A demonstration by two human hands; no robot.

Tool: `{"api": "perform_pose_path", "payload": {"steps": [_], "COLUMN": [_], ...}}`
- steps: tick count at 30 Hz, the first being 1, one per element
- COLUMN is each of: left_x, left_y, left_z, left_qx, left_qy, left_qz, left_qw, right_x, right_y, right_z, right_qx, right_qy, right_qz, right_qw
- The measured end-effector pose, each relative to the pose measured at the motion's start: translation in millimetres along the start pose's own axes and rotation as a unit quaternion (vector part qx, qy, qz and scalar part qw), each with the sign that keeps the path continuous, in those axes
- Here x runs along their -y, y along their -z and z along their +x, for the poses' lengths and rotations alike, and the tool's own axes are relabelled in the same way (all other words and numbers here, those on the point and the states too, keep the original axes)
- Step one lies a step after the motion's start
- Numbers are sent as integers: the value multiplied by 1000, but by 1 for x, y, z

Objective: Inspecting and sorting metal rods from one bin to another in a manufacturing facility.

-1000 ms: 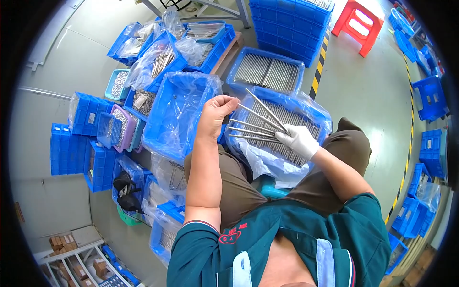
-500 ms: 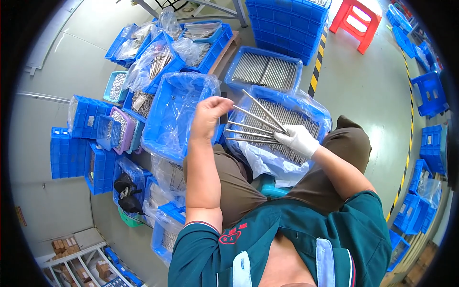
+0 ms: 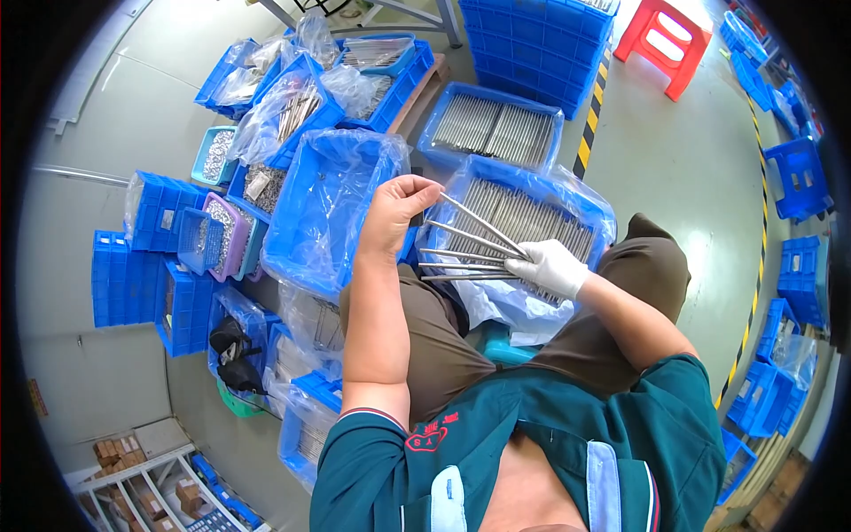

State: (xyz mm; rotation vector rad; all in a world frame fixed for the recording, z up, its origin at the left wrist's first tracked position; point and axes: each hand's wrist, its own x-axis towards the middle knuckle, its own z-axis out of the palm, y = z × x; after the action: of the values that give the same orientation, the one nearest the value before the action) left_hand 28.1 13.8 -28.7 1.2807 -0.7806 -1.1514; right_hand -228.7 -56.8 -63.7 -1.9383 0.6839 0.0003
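Observation:
My right hand [image 3: 550, 269], in a white glove, is closed round one end of several slim metal rods [image 3: 475, 257], which fan out toward the left. With thumb and forefinger, my bare left hand [image 3: 396, 213] pinches the far tip of the uppermost rod in that fan. Beneath the rods, between my knees, sits a blue bin [image 3: 605, 206] lined with clear plastic. Rows of similar metal rods [image 3: 541, 217] lie side by side in it. White sheeting [image 3: 486, 301] hangs over its near edge.
Left of my left hand stands a blue plastic-lined bin [image 3: 282, 226]. Beyond my knees is another rod-filled crate [image 3: 557, 146], with stacked blue crates [image 3: 532, 53] behind. Small-part baskets [image 3: 232, 235] stand farther left. A red stool [image 3: 665, 44] is at the far right.
The fan of rods has swung slightly toward me. My left fingertips have moved a little right and away from me, from the second rod's tip to the uppermost one's.

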Motion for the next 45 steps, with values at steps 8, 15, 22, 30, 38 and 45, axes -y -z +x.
{"api": "perform_pose_path", "payload": {"steps": [8,15,22,30,38,45], "left_x": [5,0,7,6,1,0], "left_y": [-7,20,2,3,21,30], "left_z": [-2,3,8,5,2,15], "left_qx": [73,-113,-149,-131,-133,-149], "left_qy": [46,-43,-56,-19,-4,48], "left_qz": [2,-7,-159,-209,-266,-245], "left_qw": [996,993,974,969,955,957], "right_x": [9,0,-22,-156,-205,-257], "right_y": [4,9,38,26,31,44], "right_z": [-4,4,90,278,390,449], "right_qx": [57,84,96,-4,-74,-128], "right_qy": [-55,-94,-121,-293,-248,-228], "right_qz": [70,142,645,757,792,762], "right_qw": [994,982,749,584,553,592]}}
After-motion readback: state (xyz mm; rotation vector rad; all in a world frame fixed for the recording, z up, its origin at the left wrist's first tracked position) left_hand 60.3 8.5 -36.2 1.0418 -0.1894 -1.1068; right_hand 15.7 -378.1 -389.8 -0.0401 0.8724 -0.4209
